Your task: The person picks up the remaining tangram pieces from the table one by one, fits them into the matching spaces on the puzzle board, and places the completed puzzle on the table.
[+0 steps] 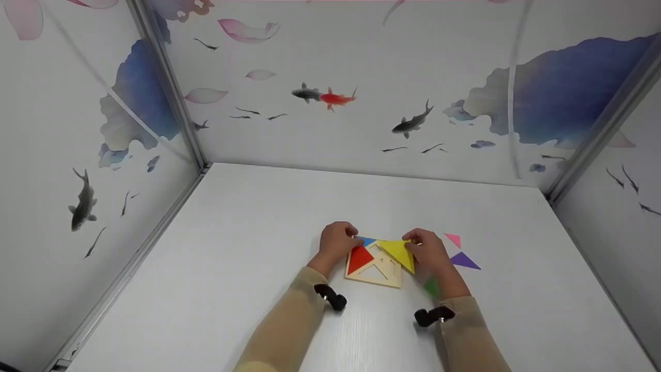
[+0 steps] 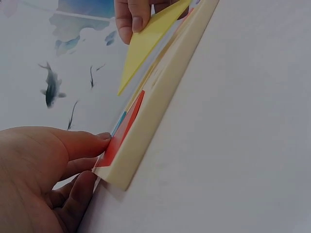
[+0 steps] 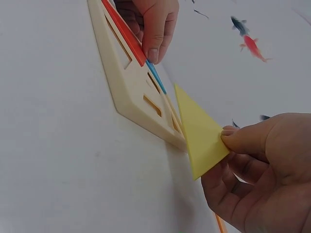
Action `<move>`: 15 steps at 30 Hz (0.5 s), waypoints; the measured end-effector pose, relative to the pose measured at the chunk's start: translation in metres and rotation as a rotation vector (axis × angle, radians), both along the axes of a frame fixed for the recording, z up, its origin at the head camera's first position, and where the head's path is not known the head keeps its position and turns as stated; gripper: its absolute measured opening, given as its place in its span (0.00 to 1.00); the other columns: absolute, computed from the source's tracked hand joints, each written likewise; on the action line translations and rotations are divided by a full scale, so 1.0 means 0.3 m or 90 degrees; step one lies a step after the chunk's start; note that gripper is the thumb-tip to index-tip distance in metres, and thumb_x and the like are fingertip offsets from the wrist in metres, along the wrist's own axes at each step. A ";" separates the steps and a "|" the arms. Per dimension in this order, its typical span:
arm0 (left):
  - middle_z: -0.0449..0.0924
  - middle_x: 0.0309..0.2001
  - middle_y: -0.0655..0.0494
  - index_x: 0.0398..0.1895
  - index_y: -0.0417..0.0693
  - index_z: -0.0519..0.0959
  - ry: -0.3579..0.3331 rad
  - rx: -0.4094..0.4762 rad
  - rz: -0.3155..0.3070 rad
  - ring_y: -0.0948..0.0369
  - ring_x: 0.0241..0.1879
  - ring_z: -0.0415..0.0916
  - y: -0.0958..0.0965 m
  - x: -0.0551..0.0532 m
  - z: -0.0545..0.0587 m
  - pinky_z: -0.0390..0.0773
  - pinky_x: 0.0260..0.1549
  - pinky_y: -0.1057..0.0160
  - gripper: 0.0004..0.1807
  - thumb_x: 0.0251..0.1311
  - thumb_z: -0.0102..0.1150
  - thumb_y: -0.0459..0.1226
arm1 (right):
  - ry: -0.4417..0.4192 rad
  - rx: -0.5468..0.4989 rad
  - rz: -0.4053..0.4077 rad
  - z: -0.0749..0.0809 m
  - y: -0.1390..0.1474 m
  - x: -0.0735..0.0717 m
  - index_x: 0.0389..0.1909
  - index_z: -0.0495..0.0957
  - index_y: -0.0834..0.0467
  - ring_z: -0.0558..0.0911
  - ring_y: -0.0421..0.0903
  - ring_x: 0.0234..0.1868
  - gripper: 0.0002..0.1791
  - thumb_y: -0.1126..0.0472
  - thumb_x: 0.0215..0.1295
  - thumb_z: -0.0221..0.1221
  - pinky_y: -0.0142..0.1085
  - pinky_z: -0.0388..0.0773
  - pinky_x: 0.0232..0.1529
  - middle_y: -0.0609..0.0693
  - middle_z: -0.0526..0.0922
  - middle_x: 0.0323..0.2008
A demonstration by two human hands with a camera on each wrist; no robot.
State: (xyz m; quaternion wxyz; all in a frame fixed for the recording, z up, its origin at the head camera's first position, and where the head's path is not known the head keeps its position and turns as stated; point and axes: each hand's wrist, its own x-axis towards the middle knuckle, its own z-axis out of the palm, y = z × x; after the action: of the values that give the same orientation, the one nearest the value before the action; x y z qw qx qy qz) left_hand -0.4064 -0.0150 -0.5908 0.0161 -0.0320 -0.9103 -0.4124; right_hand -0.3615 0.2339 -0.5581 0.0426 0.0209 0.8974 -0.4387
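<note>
A pale wooden tangram board (image 1: pixel 374 282) lies on the white table between both hands. A red triangle (image 1: pixel 360 259) and a blue piece (image 1: pixel 367 241) sit in its left part, and bare cut-outs show in the rest. My left hand (image 1: pixel 336 241) grips the board's left edge, its thumb on top by the red and blue pieces. Between thumb and fingers, my right hand (image 3: pixel 265 165) pinches a yellow triangle (image 3: pixel 201 133). That triangle is tilted above the board's right side, as the left wrist view also shows.
Right of my right hand lie a pink piece (image 1: pixel 454 239) and a purple triangle (image 1: pixel 465 261). A green piece (image 1: pixel 431 287) is partly hidden by the right wrist. An orange edge (image 3: pixel 220 224) shows beneath the right hand. Printed walls (image 1: pixel 361 139) enclose the table (image 1: pixel 248 206).
</note>
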 end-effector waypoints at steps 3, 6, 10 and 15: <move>0.84 0.38 0.61 0.42 0.54 0.88 0.002 0.002 -0.001 0.62 0.40 0.77 -0.001 -0.003 -0.004 0.80 0.48 0.59 0.09 0.61 0.76 0.44 | -0.007 0.003 0.002 -0.004 -0.005 -0.001 0.54 0.82 0.57 0.77 0.53 0.55 0.10 0.64 0.78 0.57 0.41 0.82 0.57 0.57 0.80 0.53; 0.84 0.38 0.61 0.42 0.54 0.88 -0.006 0.005 0.000 0.61 0.40 0.77 -0.002 -0.004 -0.005 0.80 0.49 0.59 0.09 0.61 0.76 0.44 | -0.019 0.010 0.001 -0.003 -0.015 0.000 0.55 0.82 0.56 0.77 0.54 0.56 0.10 0.63 0.78 0.57 0.45 0.82 0.61 0.57 0.80 0.54; 0.85 0.39 0.61 0.42 0.54 0.88 -0.015 0.012 0.004 0.61 0.41 0.77 -0.001 -0.001 -0.001 0.81 0.50 0.59 0.09 0.61 0.76 0.44 | -0.026 0.015 0.001 0.003 -0.026 0.003 0.56 0.82 0.55 0.77 0.53 0.55 0.11 0.63 0.79 0.57 0.44 0.82 0.61 0.56 0.80 0.54; 0.84 0.39 0.61 0.43 0.54 0.88 -0.018 0.015 0.006 0.60 0.42 0.77 0.000 0.002 0.003 0.81 0.50 0.58 0.10 0.62 0.75 0.44 | -0.023 -0.002 0.012 0.008 -0.039 0.004 0.55 0.82 0.56 0.77 0.53 0.55 0.10 0.64 0.79 0.57 0.40 0.82 0.58 0.56 0.80 0.53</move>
State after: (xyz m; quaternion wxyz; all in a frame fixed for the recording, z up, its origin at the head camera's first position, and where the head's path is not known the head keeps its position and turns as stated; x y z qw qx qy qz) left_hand -0.4059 -0.0150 -0.5898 0.0052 -0.0216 -0.9055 -0.4237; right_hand -0.3603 0.2223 -0.5558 0.0632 0.0202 0.8959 -0.4392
